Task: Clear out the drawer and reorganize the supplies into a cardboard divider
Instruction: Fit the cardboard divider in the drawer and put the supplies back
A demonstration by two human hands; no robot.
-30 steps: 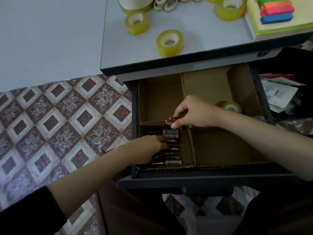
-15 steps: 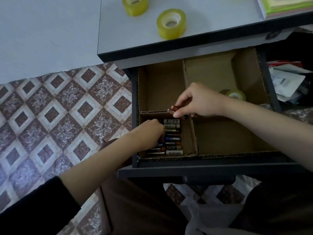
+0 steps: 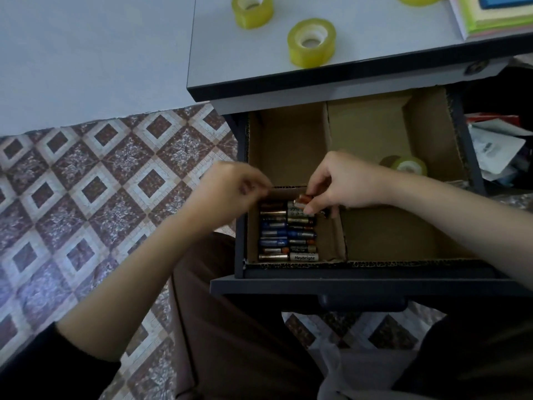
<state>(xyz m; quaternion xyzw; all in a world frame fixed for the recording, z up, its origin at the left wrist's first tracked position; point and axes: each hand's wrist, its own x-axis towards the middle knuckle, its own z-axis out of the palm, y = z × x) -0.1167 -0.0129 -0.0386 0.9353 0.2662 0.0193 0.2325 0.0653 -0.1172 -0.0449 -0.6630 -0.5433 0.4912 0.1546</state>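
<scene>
While the right hand [image 3: 343, 183] pinches one battery [image 3: 302, 200] over the batteries [image 3: 287, 233] filling the divider [image 3: 375, 238]'s front-left section and the blurred left hand [image 3: 230, 187] looks loosely curled, tape rolls [image 3: 311, 43] wait on the desk [image 3: 375, 47].

The left hand [image 3: 230, 194], earlier resting on the rows of small cylindrical batteries [image 3: 287, 230], has lifted clear, uncovering them. The right hand [image 3: 343, 183] has lowered its copper-coloured battery [image 3: 302, 200] closer to them.
</scene>
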